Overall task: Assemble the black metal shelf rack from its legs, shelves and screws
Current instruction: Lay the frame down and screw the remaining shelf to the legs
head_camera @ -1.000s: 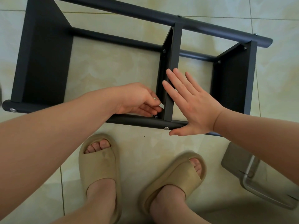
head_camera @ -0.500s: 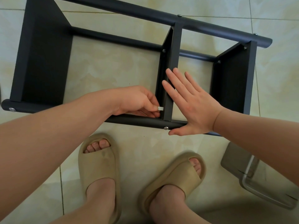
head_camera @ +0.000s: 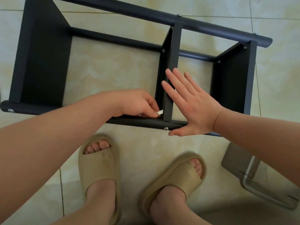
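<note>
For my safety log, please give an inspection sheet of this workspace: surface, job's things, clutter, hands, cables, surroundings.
Surface: pale tiled floor.
Job's things: black rack lies on its side, three shelves set between legs; screw heads show.
Clutter: plastic container, lower right.
Hands: left hand pinches a small metal tool at the near corner of the middle shelf; right hand lies flat against that shelf.
Cables: nothing seen.
Surroundings: beige slippers on the person's feet.

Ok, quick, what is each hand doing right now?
Left hand: pinches a small silvery tool beside the middle shelf.
Right hand: open, pressed flat against that shelf.
</note>
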Tool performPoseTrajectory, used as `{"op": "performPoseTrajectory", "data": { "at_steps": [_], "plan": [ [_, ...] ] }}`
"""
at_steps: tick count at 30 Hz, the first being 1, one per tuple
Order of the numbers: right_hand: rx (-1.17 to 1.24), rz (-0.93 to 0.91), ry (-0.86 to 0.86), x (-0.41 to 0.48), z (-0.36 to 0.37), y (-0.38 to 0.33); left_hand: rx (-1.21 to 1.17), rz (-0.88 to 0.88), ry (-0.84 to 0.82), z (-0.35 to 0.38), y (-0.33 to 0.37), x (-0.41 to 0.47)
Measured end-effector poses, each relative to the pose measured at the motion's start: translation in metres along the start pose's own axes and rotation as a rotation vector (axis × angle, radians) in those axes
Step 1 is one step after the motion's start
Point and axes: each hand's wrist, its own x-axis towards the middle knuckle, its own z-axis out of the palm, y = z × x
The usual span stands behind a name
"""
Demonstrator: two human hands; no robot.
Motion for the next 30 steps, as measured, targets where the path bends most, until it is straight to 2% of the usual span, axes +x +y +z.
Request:
{"op": "performPoseTrajectory", "data": {
  "at_steps": [4, 9, 11, 15, 17, 23, 30],
  "plan": [
    [0.012, -0.004, 0.005, 0.000, 0.000, 0.000, -0.022, 0.065, 0.071, -0.006, 0.000, 0.000],
    [0.014, -0.003, 0.009, 0.000, 0.001, 0.000, 0.233, 0.181, 0.197, -0.014, 0.007, 0.001],
    [0.015, -0.003, 0.008, 0.000, 0.001, 0.000, 0.150, 0.158, 0.173, -0.014, 0.007, 0.002],
    [0.017, -0.001, 0.008, 0.000, 0.001, 0.000, -0.295, -0.002, 0.051, -0.003, 0.008, 0.006],
    [0.018, 0.000, 0.007, 0.000, 0.001, 0.000, -0.396, -0.040, 0.043, 0.001, 0.007, 0.009],
    [0.021, 0.003, 0.001, 0.000, 0.002, 0.000, -0.435, -0.010, 0.146, 0.002, 0.007, 0.013],
    [0.023, 0.003, -0.001, 0.001, 0.002, 0.000, -0.433, -0.001, 0.127, 0.002, 0.005, 0.011]
  ]
}}
